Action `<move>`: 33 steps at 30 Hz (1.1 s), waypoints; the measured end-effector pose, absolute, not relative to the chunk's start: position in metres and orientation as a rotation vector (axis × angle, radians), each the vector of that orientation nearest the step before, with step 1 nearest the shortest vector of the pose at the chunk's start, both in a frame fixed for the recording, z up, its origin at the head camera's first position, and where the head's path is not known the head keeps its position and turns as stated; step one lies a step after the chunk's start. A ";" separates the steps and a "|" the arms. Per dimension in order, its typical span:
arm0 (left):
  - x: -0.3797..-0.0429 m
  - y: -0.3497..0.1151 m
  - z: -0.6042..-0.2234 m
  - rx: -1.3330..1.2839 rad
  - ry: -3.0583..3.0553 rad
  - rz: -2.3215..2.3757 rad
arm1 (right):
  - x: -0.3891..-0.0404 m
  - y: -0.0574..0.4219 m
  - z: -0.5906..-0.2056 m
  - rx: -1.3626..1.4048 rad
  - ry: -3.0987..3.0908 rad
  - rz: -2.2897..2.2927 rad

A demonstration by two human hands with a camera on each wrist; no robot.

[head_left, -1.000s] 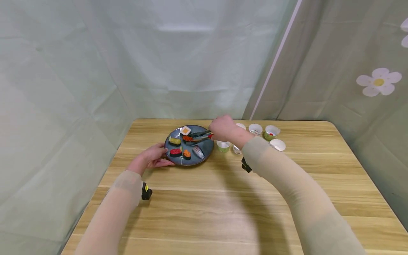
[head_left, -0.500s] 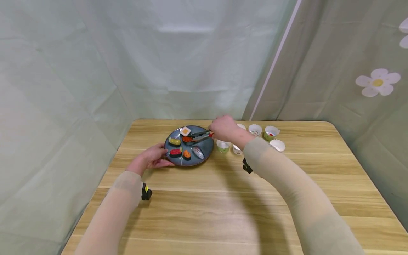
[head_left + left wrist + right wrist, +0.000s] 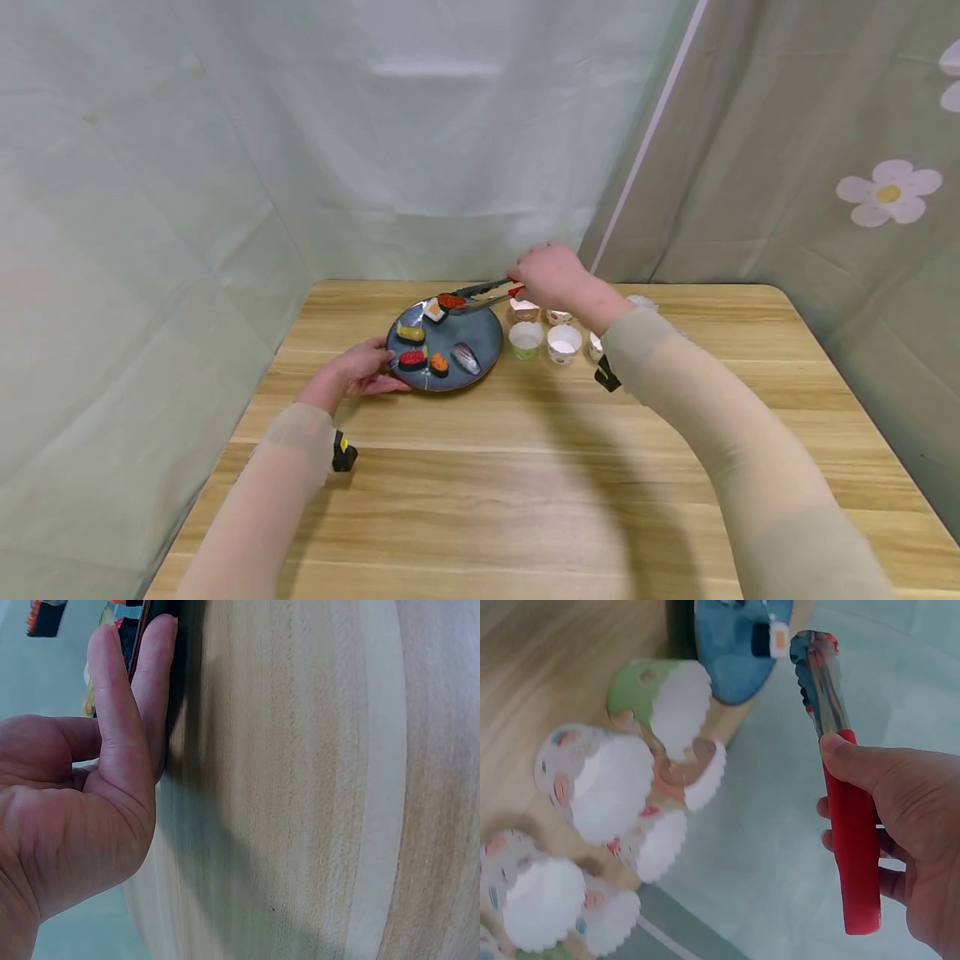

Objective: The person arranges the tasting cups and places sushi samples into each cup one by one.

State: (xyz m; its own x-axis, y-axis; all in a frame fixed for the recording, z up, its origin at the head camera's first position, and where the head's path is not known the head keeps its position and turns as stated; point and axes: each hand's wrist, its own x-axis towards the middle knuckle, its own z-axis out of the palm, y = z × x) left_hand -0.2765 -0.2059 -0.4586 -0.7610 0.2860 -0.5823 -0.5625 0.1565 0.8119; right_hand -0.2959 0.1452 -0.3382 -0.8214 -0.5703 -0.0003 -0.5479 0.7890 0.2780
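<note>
Currently R hand (image 3: 553,275) is gripping tongs (image 3: 851,825), fingers curled round the handle; the tips are holding a red roe sushi pc. (image 3: 452,301) up over the plate's (image 3: 483,329) far edge, nr. the white pc. (image 3: 435,312) L hand (image 3: 365,367) is pinching the plate's L rim btwn. its digits. Paper cups (image 3: 526,340) are standing R of it on the surface (image 3: 480,492).

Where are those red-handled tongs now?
On the right of the right wrist view, the red-handled tongs are in the right hand; in the head view they hold red-roe sushi by the far edge of the blue plate.
</note>
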 end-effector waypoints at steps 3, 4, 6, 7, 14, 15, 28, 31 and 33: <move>-0.277 -0.207 -0.458 -0.272 1.797 1.669 | -0.295 0.155 -0.330 0.884 -2.872 -0.402; -0.278 -0.207 -0.458 -0.271 1.798 1.667 | -0.295 0.158 -0.327 0.875 -2.867 -0.401; -0.278 -0.207 -0.458 -0.272 1.798 1.666 | -0.294 0.164 -0.323 0.857 -2.863 -0.404; -0.278 -0.207 -0.458 -0.272 1.796 1.667 | -0.294 0.168 -0.321 0.848 -2.864 -0.403; -0.280 -0.210 -0.460 -0.271 1.785 1.669 | -0.290 0.192 -0.312 0.824 -2.854 -0.394; -0.280 -0.210 -0.460 -0.269 1.787 1.669 | -0.289 0.196 -0.312 0.821 -2.854 -0.390; -0.282 -0.212 -0.458 -0.271 1.786 1.660 | -0.287 0.236 -0.310 0.754 -2.881 -0.387; -0.282 -0.212 -0.457 -0.275 1.784 1.661 | -0.286 0.242 -0.308 0.737 -2.900 -0.386; -0.282 -0.212 -0.458 -0.275 1.784 1.664 | -0.285 0.246 -0.308 0.731 -2.911 -0.388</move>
